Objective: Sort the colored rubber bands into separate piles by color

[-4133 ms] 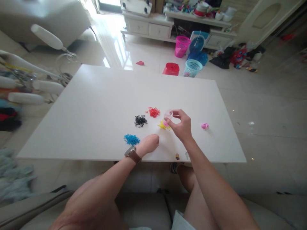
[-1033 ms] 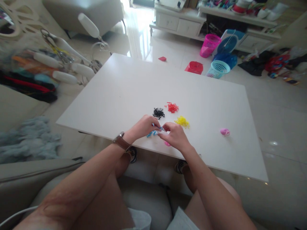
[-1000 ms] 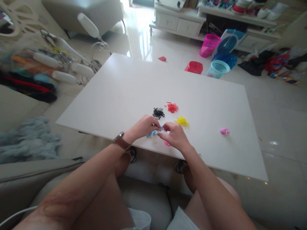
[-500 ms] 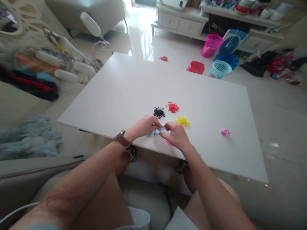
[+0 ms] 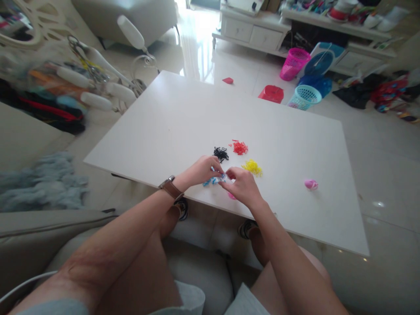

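My left hand point(image 5: 207, 167), with a brown watch point(image 5: 172, 188) on its wrist, pinches a small clear plastic bag point(image 5: 222, 178) holding light and blue bits. My right hand point(image 5: 243, 183) grips the bag's other side between thumb and fingers. Beneath the hands, a blue pile point(image 5: 207, 182) of small thin pieces and something pink point(image 5: 232, 195) are partly covered. Just beyond lie a black pile point(image 5: 221, 154), a red pile point(image 5: 240, 148) and a yellow pile point(image 5: 252, 167) of similar small pieces, perhaps rubber bands; they are too small to tell.
All this sits on a white table point(image 5: 183, 113). A small pink object point(image 5: 311, 184) lies toward its right side. Past the far edge stand a red container point(image 5: 272, 93), a light blue basket point(image 5: 305, 97) and a pink basket point(image 5: 294, 64) on the tiled floor. A lamp-like white stand point(image 5: 131, 33) rises at left.
The whole view has shifted slightly right as the head moved. Both hands stay on the bag, with only small finger movement; more blue shows at it now.
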Demonstrator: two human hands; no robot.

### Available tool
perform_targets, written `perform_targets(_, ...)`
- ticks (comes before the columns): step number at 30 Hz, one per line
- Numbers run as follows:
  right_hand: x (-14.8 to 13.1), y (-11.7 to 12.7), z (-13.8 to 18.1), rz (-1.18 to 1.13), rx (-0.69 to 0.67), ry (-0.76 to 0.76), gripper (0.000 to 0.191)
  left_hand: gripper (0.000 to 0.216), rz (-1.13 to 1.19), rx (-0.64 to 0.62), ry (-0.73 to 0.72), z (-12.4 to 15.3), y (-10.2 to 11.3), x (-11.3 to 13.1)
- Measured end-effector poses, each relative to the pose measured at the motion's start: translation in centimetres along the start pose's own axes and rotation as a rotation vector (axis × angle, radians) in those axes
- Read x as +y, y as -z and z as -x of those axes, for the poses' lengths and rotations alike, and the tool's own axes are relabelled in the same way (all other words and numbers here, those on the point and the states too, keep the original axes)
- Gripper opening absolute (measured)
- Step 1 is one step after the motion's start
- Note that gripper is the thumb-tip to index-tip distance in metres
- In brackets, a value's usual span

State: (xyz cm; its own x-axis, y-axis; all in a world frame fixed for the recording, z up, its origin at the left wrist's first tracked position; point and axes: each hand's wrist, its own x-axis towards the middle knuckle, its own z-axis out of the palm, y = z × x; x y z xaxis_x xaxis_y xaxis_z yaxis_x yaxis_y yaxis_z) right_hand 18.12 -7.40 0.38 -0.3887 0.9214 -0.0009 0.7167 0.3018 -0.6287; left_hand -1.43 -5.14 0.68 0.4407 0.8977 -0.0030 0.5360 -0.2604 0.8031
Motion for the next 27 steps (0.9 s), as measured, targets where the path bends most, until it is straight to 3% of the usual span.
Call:
perform_targets(8, -0.31, 0.08, -0.01, -0.011, -0.009, 0.020, 0.019, 0.006, 0.056, 0.043, 0.170, -0.07, -0.14, 0.20)
perform_targets(17, -0.02, 0.05, -0.13, -0.019, 0.022, -0.031, 0.020, 0.013, 0.175, 0.000, 0.105, 0.07, 0.11, 0.45)
perform_targets(23, -0.23, 0.10, -0.08, -0.010, 0.001, -0.012, 0.020, 0.008, 0.127, 0.102, 0.107, 0.02, -0.22, 0.52)
perform_targets(27, -0.04, 0.06, -0.10, -0.004, 0.008, -0.020, 0.022, 0.013, 0.120, 0.036, 0.084, 0.14, -0.13, 0.82)
